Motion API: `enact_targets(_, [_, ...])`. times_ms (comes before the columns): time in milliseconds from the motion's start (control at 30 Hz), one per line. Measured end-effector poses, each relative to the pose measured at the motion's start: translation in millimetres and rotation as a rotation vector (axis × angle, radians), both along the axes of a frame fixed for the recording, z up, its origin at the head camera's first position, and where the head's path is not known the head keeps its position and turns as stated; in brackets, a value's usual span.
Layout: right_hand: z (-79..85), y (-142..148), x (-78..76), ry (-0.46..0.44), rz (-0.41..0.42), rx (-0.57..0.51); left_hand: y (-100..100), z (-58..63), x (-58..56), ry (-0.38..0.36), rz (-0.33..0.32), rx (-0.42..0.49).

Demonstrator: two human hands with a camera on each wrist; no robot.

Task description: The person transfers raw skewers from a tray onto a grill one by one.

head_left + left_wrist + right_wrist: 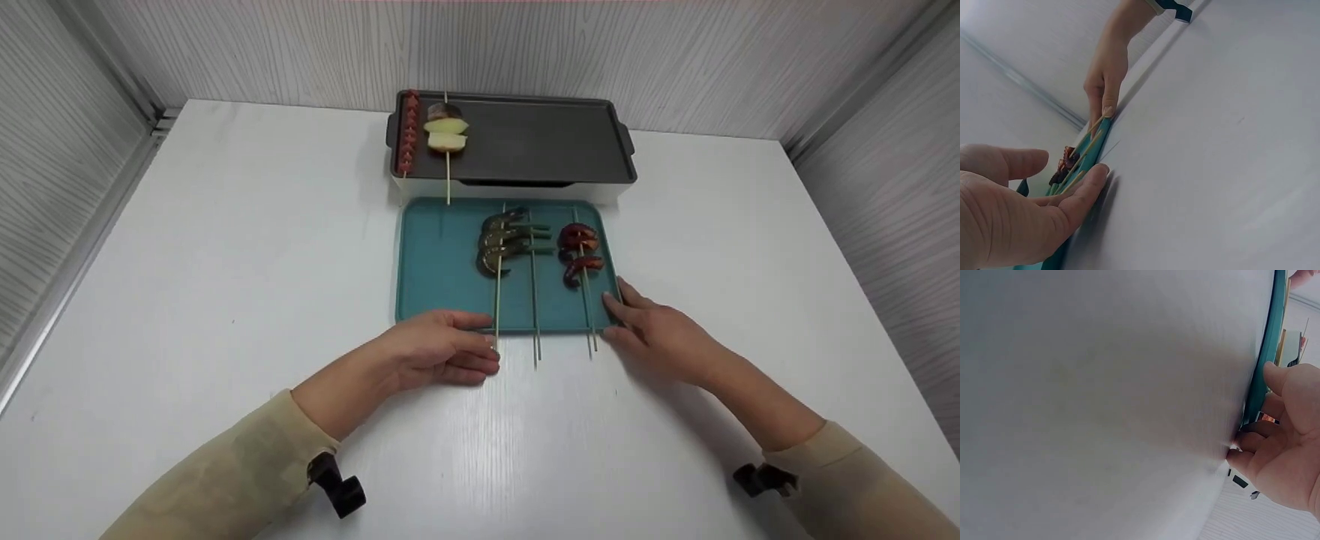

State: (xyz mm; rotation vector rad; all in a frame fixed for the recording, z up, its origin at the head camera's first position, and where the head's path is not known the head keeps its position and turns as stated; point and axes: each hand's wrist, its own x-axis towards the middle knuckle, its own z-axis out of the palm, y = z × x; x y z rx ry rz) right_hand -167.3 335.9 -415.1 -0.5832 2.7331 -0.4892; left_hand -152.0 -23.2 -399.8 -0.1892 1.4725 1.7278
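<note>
A teal tray [442, 262] holds a skewer of brown shrimp [495, 244], a skewer with slim green pieces [538, 237] and a skewer of dark red curled pieces [581, 240], possibly octopus. Their stick ends jut over the tray's front edge. My left hand [442, 349] is at that edge, its fingertips by the shrimp skewer's stick. In the left wrist view, the thumb of my left hand [1022, 208] stands apart from its straight fingers. My right hand [664, 334] grips the tray's front right corner, thumb on the rim and fingers along the side, as the right wrist view also shows.
Behind the tray stands a dark grill plate [540, 142] on a white base. On its left side lie a red sausage-like skewer [409, 131] and a skewer with pale sliced pieces [447, 135], whose stick overhangs the front. Panelled walls [525, 49] enclose the white table [285, 210].
</note>
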Motion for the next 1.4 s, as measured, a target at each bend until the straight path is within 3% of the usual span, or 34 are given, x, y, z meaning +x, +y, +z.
enact_targets(333, [2.7, 0, 1.2, -0.003, 0.001, -0.001, 11, -4.7, 0.0, -0.03, 0.054, 0.059])
enact_targets(600, [3.3, 0, 0.3, -0.005, -0.002, -0.003, 12, -2.5, 0.7, -0.009, 0.099, 0.079])
enact_targets(1033, [5.1, -2, 0.0, -0.014, -0.009, -0.004, 10, -0.6, -0.5, 0.037, 0.092, 0.062])
enact_targets(1400, [3.4, -1, -0.1, -0.012, 0.001, -0.008, 4, 11.5, 2.0, 0.101, 0.06, 0.026])
